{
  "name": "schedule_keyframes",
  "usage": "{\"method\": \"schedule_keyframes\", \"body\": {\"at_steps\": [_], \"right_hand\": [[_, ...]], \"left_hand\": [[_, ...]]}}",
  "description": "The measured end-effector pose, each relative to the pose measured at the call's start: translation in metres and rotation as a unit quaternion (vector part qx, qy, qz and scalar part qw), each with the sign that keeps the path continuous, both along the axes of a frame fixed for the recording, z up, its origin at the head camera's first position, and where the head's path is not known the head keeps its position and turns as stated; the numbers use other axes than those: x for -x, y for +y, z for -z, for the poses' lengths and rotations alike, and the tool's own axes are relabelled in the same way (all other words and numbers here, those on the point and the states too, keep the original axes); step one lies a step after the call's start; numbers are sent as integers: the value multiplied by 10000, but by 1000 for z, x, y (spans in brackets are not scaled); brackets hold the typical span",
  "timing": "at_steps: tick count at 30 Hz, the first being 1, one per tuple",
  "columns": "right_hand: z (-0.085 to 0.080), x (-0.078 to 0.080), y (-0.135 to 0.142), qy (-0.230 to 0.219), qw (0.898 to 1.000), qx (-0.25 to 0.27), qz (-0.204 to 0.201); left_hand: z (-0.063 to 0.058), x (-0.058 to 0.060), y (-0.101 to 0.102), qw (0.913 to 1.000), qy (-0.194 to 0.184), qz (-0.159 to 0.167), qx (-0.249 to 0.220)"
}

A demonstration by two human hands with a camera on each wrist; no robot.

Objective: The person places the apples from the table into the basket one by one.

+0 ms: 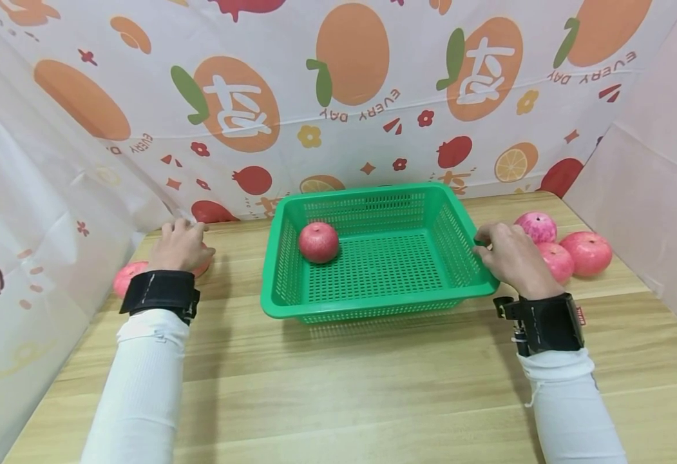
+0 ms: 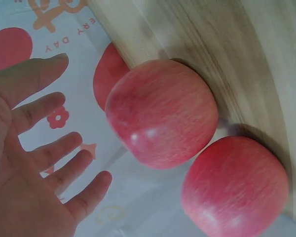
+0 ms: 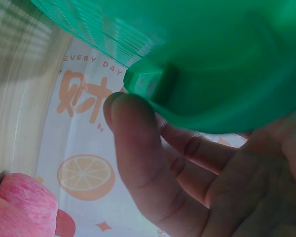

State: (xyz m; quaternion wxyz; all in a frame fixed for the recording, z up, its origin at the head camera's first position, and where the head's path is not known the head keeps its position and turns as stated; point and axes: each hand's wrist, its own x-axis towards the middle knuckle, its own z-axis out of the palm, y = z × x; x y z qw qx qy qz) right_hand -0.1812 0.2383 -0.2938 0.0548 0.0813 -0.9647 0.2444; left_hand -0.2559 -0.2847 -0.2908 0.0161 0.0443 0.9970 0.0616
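My left hand [image 1: 177,248] hovers over two red apples at the left of the table. In the left wrist view its fingers are spread and relaxed, holding nothing, beside the nearer apple [image 2: 163,113] and a second apple [image 2: 235,187]. With thumb and fingers, my right hand [image 1: 514,258] grips the right rim of a green plastic basket [image 1: 367,308]. The right wrist view shows the thumb [image 3: 138,153] at the rim and the other fingers beyond it. One red apple [image 1: 318,242] sits inside the basket toward its left end.
Several apples cluster on the right of the wooden table [image 1: 338,386], among them a mottled pink one [image 1: 538,227] and a larger red one [image 1: 586,253], close beside my right hand. A fruit-printed white sheet [image 1: 292,103] hangs behind the basket and along the left side.
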Motion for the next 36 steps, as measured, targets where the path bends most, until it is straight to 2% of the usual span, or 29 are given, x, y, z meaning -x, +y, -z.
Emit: {"method": "schedule_keyframes", "body": {"at_steps": [8,15,20,28,36], "right_hand": [[1,-1,-1,59,10000,-22,9],[3,0,0,51,10000,-28,1],[3,0,0,47,10000,-37,15],[2,0,-2,-29,10000,-29,73],[1,0,-2,-71,9999,5,83]], "left_hand": [[14,0,-10,9998,128,-86,-149],[29,-1,-17,9988,52,-347,-343],[32,-1,-18,9982,-45,-404,-441],[36,2,-20,9947,-605,-682,-474],[39,3,-23,9955,-454,-766,-312]]}}
